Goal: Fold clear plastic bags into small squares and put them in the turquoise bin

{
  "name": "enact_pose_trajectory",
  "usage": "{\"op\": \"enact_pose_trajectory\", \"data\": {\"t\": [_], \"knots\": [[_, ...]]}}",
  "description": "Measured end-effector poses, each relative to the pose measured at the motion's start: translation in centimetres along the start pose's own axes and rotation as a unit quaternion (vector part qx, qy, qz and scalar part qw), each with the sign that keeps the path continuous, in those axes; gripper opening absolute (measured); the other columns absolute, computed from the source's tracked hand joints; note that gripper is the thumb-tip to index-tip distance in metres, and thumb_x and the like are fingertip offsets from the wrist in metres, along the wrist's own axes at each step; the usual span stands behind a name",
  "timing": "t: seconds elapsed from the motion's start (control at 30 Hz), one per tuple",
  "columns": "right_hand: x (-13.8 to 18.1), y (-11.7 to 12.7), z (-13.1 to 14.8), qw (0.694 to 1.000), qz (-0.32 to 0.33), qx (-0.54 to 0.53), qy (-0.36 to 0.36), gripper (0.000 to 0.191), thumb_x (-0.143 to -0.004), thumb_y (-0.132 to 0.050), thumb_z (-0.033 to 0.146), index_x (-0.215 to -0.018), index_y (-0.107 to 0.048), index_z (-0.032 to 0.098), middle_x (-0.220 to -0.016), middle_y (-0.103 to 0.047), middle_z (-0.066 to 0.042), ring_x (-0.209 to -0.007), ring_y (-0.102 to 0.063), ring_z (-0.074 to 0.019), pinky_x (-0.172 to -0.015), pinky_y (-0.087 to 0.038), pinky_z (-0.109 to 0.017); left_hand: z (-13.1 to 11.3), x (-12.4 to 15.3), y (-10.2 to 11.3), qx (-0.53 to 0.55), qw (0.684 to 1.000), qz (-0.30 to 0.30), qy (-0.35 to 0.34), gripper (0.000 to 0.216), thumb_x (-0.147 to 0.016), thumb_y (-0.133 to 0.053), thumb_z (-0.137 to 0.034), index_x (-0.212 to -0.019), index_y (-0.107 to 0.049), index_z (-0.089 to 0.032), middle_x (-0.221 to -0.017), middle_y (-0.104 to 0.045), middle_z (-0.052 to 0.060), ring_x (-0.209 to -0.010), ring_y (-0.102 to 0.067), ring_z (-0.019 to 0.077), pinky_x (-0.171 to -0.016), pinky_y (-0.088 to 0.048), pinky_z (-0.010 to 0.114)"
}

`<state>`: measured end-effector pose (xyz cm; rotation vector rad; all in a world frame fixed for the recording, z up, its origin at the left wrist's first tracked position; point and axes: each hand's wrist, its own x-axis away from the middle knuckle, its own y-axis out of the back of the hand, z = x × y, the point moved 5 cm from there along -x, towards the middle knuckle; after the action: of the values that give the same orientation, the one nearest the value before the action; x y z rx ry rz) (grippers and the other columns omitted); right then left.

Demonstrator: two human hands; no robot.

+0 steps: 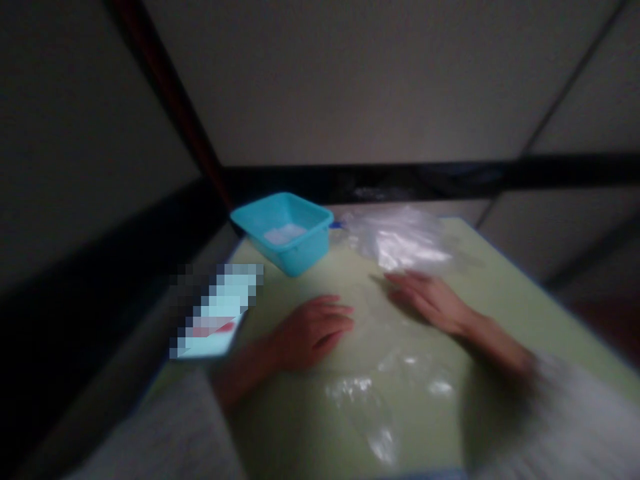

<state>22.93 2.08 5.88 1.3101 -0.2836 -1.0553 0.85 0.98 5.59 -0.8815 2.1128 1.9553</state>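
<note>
Clear, thin plastic, which looks like a bag, lies spread on the table in front of me, and its edges are hard to make out. On its left side rests my left hand, palm down with fingers stretched to the right. My right hand is at the far right of the plastic, its fingers extended to the left and nothing visible in them. Just beyond it lies a heap of clear plastic bags. The picture is dim and blurred.
A turquoise basin with something white inside stands at the table's far left. A lit phone-like screen, partly pixelated, is at the left edge of the yellow-green table. Walls or panels rise behind and to the left.
</note>
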Motion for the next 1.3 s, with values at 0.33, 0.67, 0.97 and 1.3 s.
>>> {"op": "enact_pose_trajectory", "data": {"t": [0.33, 0.67, 0.97, 1.3], "knots": [[-0.2, -0.1, 0.3, 1.000, 0.012, -0.006, 0.000, 0.045, -0.098, -0.025, 0.037, -0.127, -0.052, 0.015, -0.115, -0.066, -0.012, -0.103, -0.062, -0.0260, -0.096, -0.042, -0.051, -1.4, -0.4, -0.1, -0.003, 0.999, 0.007, -0.035, 0.021, -0.086, -0.045, -0.014, -0.091, -0.065, -0.016, -0.100, -0.071, 0.008, -0.100, -0.063, 0.0170, -0.099, -0.044, 0.038], [-0.2, -0.9, 0.8, 0.998, 0.060, -0.016, 0.015, 0.041, -0.098, -0.028, 0.034, -0.132, -0.047, 0.023, -0.131, -0.057, -0.007, -0.115, -0.056, -0.0244, -0.108, -0.027, -0.055, -3.5, -0.6, -0.2, 0.019, 0.997, 0.029, -0.067, 0.020, -0.084, -0.046, -0.013, -0.091, -0.064, -0.014, -0.095, -0.071, 0.009, -0.096, -0.063, 0.0182, -0.099, -0.042, 0.039], [-0.3, -2.0, 2.6, 0.992, 0.118, -0.011, 0.042, 0.050, -0.098, -0.028, 0.038, -0.146, -0.023, 0.022, -0.141, -0.046, -0.009, -0.133, -0.035, -0.0251, -0.110, -0.006, -0.060, -5.3, -1.0, -0.4, 0.048, 0.993, 0.072, -0.078, 0.024, -0.082, -0.043, -0.016, -0.096, -0.062, -0.015, -0.095, -0.070, 0.009, -0.096, -0.062, 0.0206, -0.098, -0.041, 0.039], [-0.2, -1.4, 3.3, 0.989, 0.124, -0.038, 0.077, 0.051, -0.097, -0.031, 0.036, -0.146, -0.021, 0.025, -0.144, -0.042, -0.006, -0.135, -0.031, -0.0247, -0.111, -0.005, -0.059, -5.9, -1.2, -0.3, 0.092, 0.991, 0.036, -0.094, 0.028, -0.081, -0.044, -0.016, -0.106, -0.057, -0.013, -0.095, -0.069, 0.009, -0.100, -0.060, 0.0199, -0.098, -0.042, 0.037]]}}
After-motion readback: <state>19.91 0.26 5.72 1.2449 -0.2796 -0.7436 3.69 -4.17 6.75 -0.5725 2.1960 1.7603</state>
